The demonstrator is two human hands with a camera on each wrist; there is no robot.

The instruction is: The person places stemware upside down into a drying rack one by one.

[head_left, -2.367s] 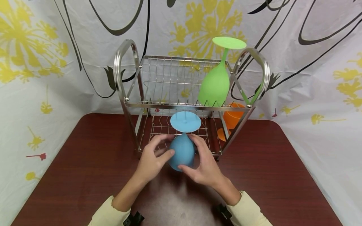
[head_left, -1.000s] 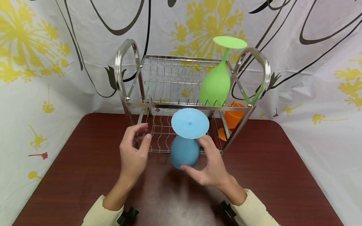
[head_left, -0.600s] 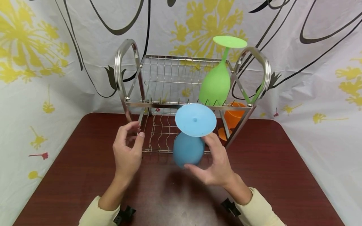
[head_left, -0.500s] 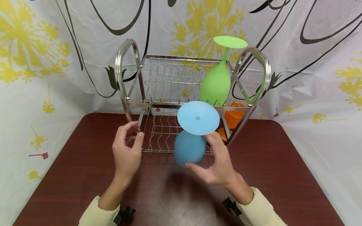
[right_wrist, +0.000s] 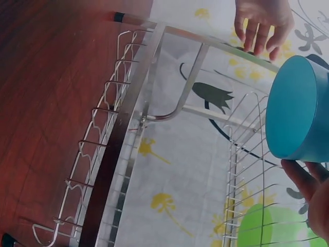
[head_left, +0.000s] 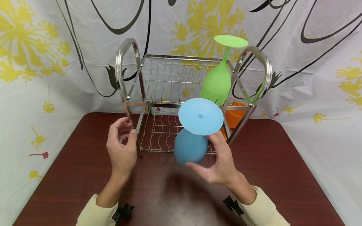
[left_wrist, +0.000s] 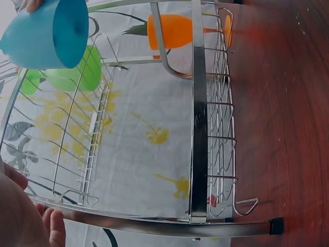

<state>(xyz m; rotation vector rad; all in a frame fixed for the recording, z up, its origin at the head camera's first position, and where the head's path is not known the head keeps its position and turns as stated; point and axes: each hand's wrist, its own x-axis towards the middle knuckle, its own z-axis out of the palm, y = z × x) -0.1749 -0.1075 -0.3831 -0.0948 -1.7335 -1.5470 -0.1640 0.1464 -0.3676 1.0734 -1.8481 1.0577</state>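
Observation:
My right hand (head_left: 217,164) grips a blue wine glass (head_left: 190,146) by its bowl, thumb low and fingers on the far side. The glass is upside down, foot on top, tilted toward me and held in front of the two-tier metal dish rack (head_left: 169,104). In the right wrist view the open mouth of the blue wine glass (right_wrist: 290,108) shows, clear of the upper shelf. My left hand (head_left: 121,147) is loosely bent and holds nothing, its fingertips right at the rack's left post. A green wine glass (head_left: 216,83) stands upside down at the upper shelf's right end.
An orange wine glass (head_left: 236,116) is seen behind the rack's right leg. The lower wire shelf (head_left: 162,133) sits just above the dark red table (head_left: 70,175). A patterned white curtain (head_left: 85,47) hangs behind and at both sides.
My left hand has let go of the blue wine glass and moved left to the rack's post. My right hand has lifted the glass and shifted it slightly right, tilting its foot toward me.

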